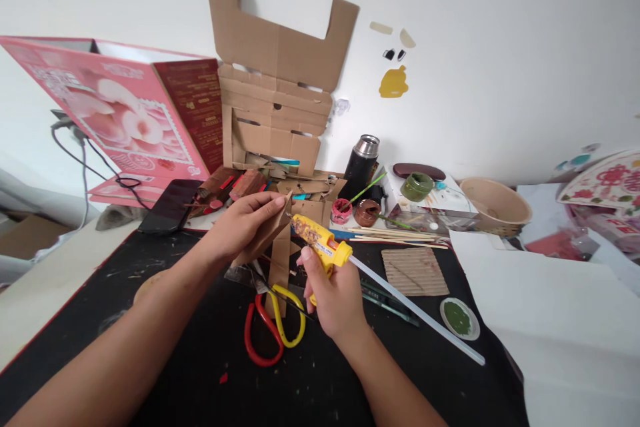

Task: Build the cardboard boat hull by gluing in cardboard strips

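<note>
My right hand [336,297] is wrapped round a yellow hot glue gun [320,243], from whose back a long clear glue stick [420,312] slants down to the right. The gun's nozzle meets or nearly meets the edge of a brown cardboard piece [263,239]. That piece stands tilted in my left hand [247,220], pinched between thumb and fingers. Below the hands lie scissors [280,323] with one red and one yellow handle, their blades partly hidden. A cardboard strip [279,263] lies beneath the gun.
Behind are a pink box [130,113], a large cardboard sheet [280,47] against the wall, a black flask [361,163] and paint jars [367,212]. To the right are wooden sticks [395,235], corrugated cardboard [415,271] and a green paint lid [459,319]. A phone [170,207] lies left.
</note>
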Tool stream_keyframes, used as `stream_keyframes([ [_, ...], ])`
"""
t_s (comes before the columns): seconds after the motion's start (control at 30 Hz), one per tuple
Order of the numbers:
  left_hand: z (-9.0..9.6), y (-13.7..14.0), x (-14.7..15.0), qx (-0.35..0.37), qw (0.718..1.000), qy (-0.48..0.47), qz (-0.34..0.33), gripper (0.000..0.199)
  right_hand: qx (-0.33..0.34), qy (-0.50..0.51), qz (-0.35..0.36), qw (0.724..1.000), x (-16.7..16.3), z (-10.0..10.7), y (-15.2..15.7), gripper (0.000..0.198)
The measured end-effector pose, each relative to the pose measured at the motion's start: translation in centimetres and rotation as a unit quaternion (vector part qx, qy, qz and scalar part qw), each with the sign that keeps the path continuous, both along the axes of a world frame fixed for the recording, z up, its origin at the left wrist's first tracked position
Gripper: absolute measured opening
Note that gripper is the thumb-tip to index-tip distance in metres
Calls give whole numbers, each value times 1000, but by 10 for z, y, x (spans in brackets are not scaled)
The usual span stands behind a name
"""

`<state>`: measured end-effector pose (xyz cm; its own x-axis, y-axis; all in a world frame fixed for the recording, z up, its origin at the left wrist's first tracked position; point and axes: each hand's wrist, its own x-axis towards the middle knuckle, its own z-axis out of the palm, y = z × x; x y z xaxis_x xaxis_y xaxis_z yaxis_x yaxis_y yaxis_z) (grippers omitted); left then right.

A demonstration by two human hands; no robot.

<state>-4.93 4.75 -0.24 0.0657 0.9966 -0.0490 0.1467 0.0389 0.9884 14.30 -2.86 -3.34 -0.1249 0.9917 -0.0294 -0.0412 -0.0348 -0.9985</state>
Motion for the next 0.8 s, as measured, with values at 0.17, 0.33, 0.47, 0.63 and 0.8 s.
stream_keyframes([
  [0.17, 1, 0, 1, 8, 1000, 18, -1, 53, -2, -2, -5, 1000, 1, 0, 1, 52],
  [0.33, 2, 0, 2, -3, 1000, 18, -5, 53, -5, -7, -4, 1000, 0, 0, 0, 52],
  [0.47, 1, -1, 2, -6, 1000, 15, -13, 50, -4, -5, -7, 1000, 0, 1, 0, 52],
  [0.63, 4, -3, 5, -14, 1000, -8, -18, 48, 1, -1, -10, 1000, 1, 4, -1, 52],
  [0.8, 8, -4, 8, -26, 999, -17, -13, 52, 0, 0, -13, 1000, 1, 3, -1, 53],
])
